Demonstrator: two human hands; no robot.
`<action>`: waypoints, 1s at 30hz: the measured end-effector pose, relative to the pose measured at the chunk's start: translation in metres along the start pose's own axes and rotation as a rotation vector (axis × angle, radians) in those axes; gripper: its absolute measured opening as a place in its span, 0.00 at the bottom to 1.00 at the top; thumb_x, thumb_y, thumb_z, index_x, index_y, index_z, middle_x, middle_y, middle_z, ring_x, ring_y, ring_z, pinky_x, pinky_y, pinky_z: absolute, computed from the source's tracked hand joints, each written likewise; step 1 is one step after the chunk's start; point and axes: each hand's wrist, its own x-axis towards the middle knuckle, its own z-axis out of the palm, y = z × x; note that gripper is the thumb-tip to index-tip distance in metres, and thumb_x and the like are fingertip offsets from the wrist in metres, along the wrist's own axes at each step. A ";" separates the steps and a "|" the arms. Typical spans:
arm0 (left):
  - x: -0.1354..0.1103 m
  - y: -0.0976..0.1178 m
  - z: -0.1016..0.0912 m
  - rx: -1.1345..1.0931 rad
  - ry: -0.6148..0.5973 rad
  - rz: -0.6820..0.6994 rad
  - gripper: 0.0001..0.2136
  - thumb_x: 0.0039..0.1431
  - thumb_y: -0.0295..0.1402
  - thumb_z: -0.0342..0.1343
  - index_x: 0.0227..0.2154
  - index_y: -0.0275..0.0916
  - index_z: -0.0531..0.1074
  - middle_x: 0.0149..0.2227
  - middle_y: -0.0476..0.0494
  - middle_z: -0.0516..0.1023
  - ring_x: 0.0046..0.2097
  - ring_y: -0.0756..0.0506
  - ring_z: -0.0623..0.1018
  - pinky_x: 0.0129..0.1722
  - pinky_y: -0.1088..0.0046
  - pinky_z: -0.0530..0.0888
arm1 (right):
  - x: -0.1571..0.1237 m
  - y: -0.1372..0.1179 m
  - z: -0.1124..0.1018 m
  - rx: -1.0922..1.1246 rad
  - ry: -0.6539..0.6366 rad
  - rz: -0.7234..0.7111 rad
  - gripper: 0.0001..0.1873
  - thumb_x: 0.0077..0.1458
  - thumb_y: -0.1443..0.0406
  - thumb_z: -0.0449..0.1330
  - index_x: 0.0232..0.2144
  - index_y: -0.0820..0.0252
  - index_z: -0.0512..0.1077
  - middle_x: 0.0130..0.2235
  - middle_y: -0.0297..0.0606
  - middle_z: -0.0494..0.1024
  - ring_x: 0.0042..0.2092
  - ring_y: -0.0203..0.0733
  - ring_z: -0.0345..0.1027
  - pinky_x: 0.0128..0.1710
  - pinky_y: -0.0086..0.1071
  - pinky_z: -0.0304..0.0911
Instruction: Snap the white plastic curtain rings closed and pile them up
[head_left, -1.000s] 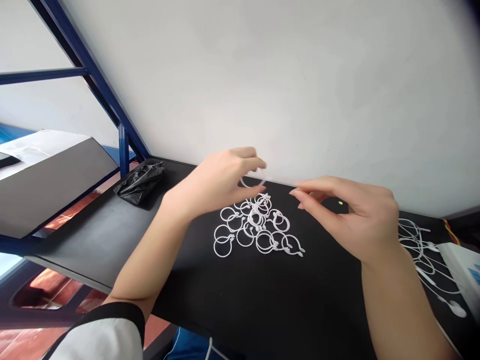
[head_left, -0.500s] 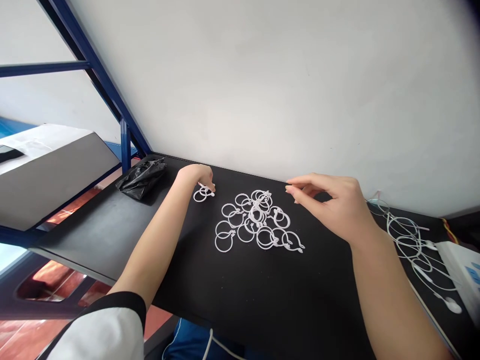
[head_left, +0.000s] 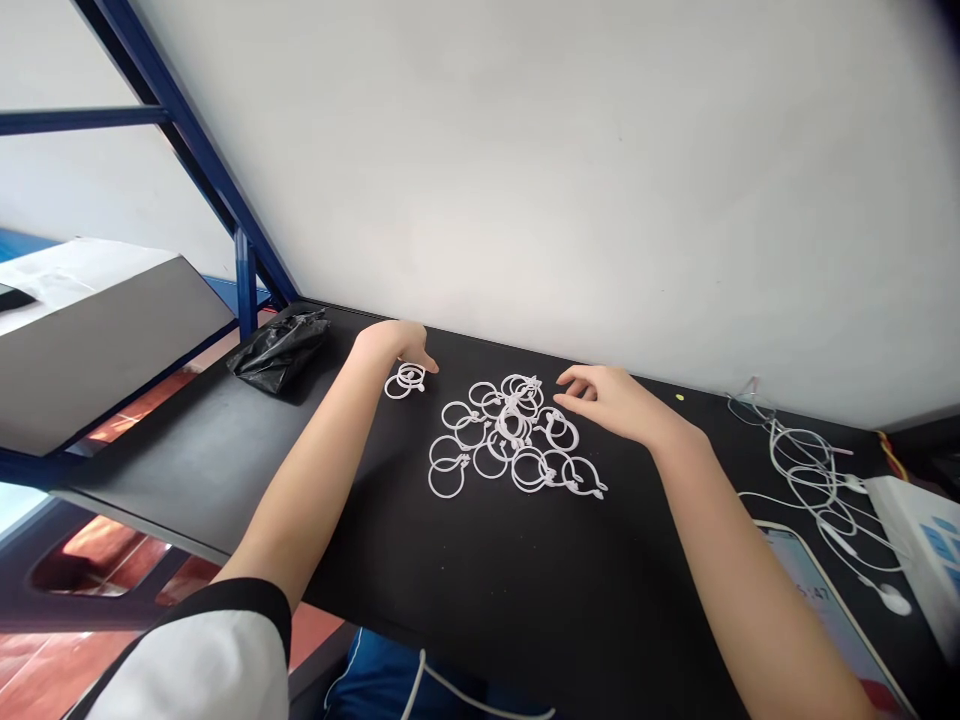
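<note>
Two ring groups: the heap of white rings (head_left: 514,440) is lying near the bench's (head_left: 525,590) back edge; the small set (head_left: 405,380) is sitting leftward (apart, so nothing is mixing).
Left hand (head_left: 394,345): curling over the small set, grip unclear.
Right hand (head_left: 611,400): spreading loosely, fingertips touching the heap's right side.

Left arm (head_left: 315,480) wears a white sleeve (head_left: 196,680) — black-banded cuff (head_left: 225,598).

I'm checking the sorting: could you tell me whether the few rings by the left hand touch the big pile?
Apart. The head view shows bare black tabletop between the few rings and the big pile.
</note>
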 end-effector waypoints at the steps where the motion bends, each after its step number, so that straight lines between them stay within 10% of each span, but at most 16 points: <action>1: 0.000 0.001 0.000 0.001 0.008 0.010 0.25 0.50 0.53 0.60 0.43 0.38 0.80 0.50 0.34 0.80 0.43 0.37 0.80 0.40 0.69 0.75 | 0.002 0.003 0.001 0.001 -0.021 0.012 0.19 0.56 0.54 0.60 0.46 0.57 0.74 0.43 0.43 0.81 0.38 0.45 0.74 0.37 0.37 0.68; 15: 0.012 0.068 0.028 0.013 0.125 0.432 0.17 0.66 0.39 0.55 0.53 0.36 0.69 0.53 0.39 0.73 0.50 0.43 0.76 0.49 0.58 0.77 | 0.005 0.005 0.007 0.021 -0.135 0.095 0.22 0.57 0.55 0.61 0.51 0.60 0.70 0.45 0.46 0.80 0.43 0.47 0.75 0.42 0.38 0.69; 30: -0.010 0.047 0.006 -0.191 0.459 0.590 0.06 0.52 0.27 0.55 0.33 0.37 0.74 0.33 0.45 0.79 0.32 0.49 0.75 0.31 0.74 0.68 | -0.004 0.005 -0.006 0.067 -0.032 0.055 0.21 0.57 0.55 0.61 0.49 0.58 0.72 0.45 0.46 0.80 0.44 0.49 0.76 0.44 0.40 0.71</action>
